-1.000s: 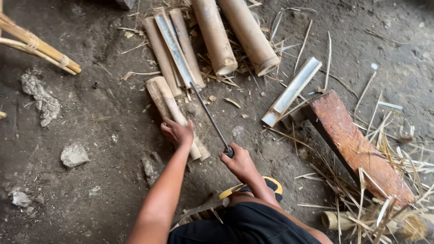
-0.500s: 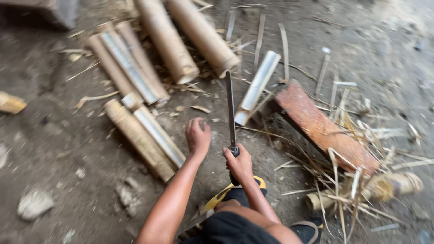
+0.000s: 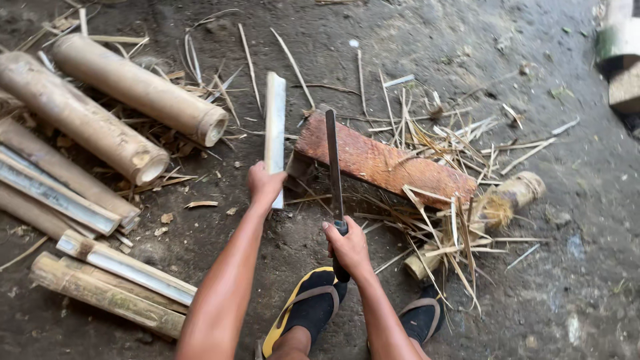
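My left hand [image 3: 265, 185] grips the near end of a split bamboo slat [image 3: 275, 127] that lies pale side up on the dirt. My right hand [image 3: 349, 248] is closed on the handle of a long machete [image 3: 333, 162], whose blade points away from me over the end of a reddish wooden block [image 3: 383, 165]. The slat lies just left of that block. My feet in yellow-and-black sandals [image 3: 303, 308] show at the bottom.
Two whole bamboo tubes [image 3: 140, 89] lie at the upper left, and split bamboo halves [image 3: 110, 267] lie at the left. Thin splinters and shavings [image 3: 447, 220] litter the ground around the block. A short bamboo stub [image 3: 510, 195] rests at the right.
The view has swung right. My left hand left the bamboo halves at the left and took hold of the slat beside the block. The machete stayed in my right hand.
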